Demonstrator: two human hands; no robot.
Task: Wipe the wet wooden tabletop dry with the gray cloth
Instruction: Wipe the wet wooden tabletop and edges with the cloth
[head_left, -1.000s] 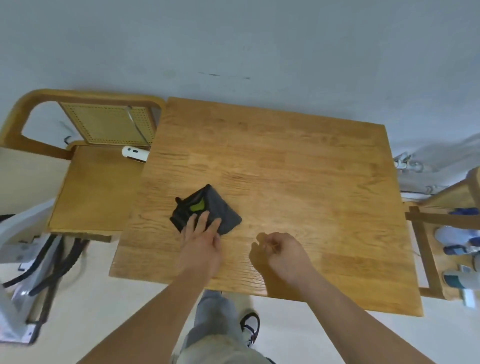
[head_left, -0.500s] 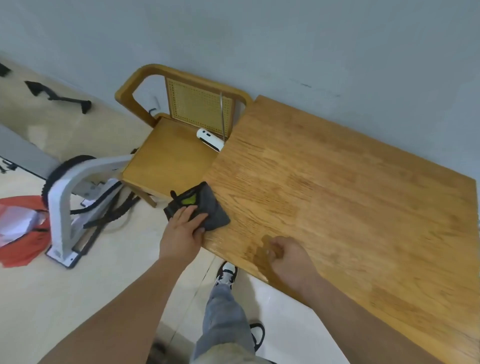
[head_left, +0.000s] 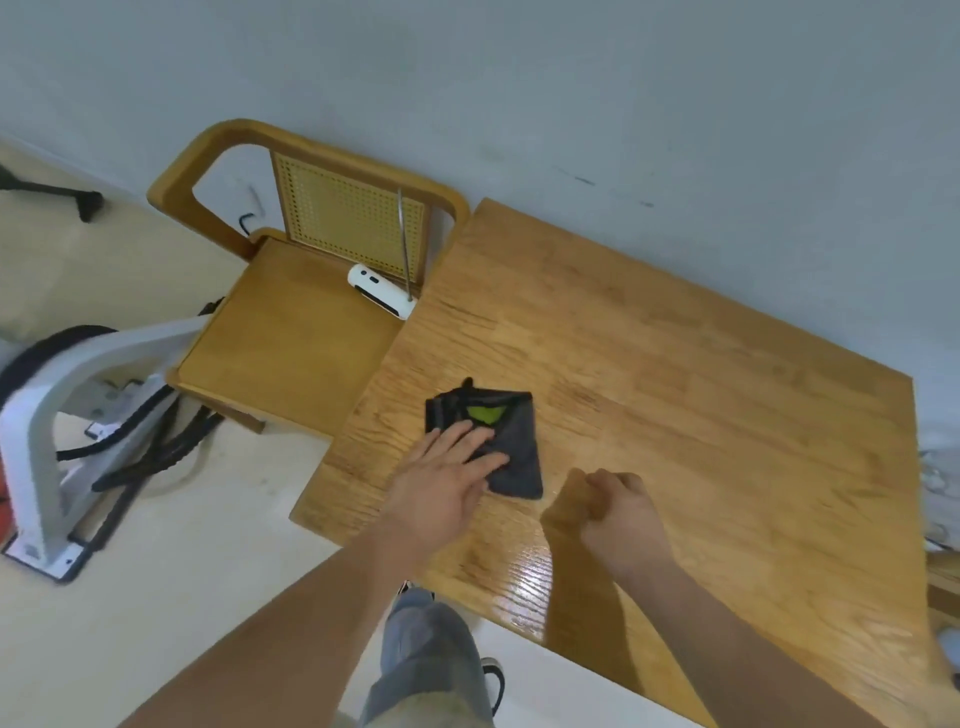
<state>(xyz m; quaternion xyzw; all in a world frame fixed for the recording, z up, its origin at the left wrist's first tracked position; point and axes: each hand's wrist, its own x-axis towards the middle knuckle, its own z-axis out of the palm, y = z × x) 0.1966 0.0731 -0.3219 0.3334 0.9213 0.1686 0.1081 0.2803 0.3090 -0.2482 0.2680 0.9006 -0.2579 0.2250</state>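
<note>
A folded gray cloth (head_left: 511, 447) with a green patch lies on the wooden tabletop (head_left: 675, 395), near the table's left edge. My left hand (head_left: 441, 483) presses flat on the cloth's near left part, fingers spread over it. My right hand (head_left: 621, 512) rests as a closed fist on the table just right of the cloth, holding nothing. A glossy sheen shows on the wood near the front edge, below my right hand.
A wooden chair (head_left: 291, 332) with a cane back stands against the table's left side; a white device (head_left: 379, 291) lies on its seat. A white metal frame with black cables (head_left: 62, 415) sits on the floor at left. A gray wall runs behind the table.
My left hand has slid the cloth from the table's left edge back inward onto the tabletop. The right fist stays put. The head view has shifted.
</note>
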